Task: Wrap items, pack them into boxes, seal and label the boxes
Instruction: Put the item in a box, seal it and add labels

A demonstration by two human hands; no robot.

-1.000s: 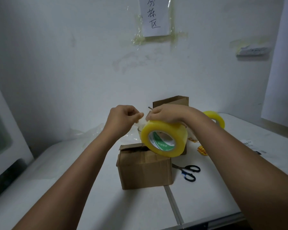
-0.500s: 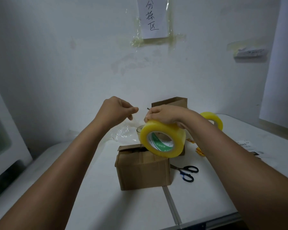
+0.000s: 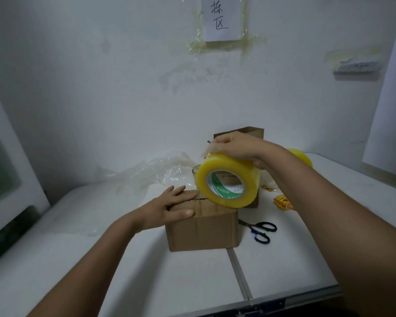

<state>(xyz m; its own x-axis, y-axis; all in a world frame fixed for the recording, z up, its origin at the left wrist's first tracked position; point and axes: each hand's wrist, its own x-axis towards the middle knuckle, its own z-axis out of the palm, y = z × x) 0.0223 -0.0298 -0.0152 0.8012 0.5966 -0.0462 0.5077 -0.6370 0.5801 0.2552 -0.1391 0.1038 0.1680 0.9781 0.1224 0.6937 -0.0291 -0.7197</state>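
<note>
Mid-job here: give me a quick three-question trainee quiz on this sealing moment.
1. True or false: the right hand holds the tape roll above the box.
2. What does the left hand rest on? A) scissors B) the box's top flaps C) plastic wrap
3. Fill in: the scissors lie on the table, on the box's ____ side.

Key: 1 true; 2 B; 3 right.

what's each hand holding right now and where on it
The right hand grips the tape roll over its top outer rim. The left hand holds nothing; it presses flat on the cardboard box flaps.
</note>
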